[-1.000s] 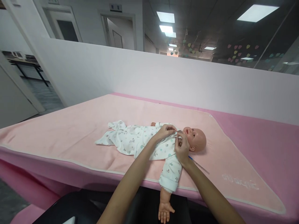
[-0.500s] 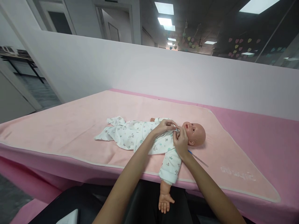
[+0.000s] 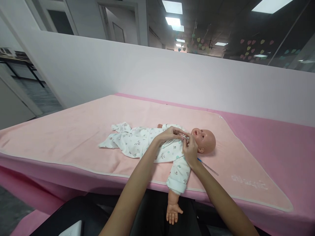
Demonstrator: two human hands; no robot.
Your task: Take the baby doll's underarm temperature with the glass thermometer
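A baby doll [image 3: 208,141] lies on its back, head to the right, in a white printed baby outfit [image 3: 134,144]. Its near arm hangs over the table's front edge, palm showing. At the outfit's neckline, just below the doll's chin, my left hand [image 3: 171,133] pinches the fabric from the left. My right hand [image 3: 190,149] meets it there from the right, fingers closed on the same collar edge. The fingertips nearly touch and cover most of the bit of cloth between them; any fastener there is hidden.
A thin stick-like thing with a blue end [image 3: 208,166] lies by my right wrist. Under the doll is a peach mat [image 3: 73,131] on a pink-covered table [image 3: 278,137]. Behind stands a white partition [image 3: 172,75]. A white object [image 3: 72,228] rests at lower left.
Both hands stay at the doll's collar, with only a slight shift of the fingers. The doll lies as before; the view has moved a little.
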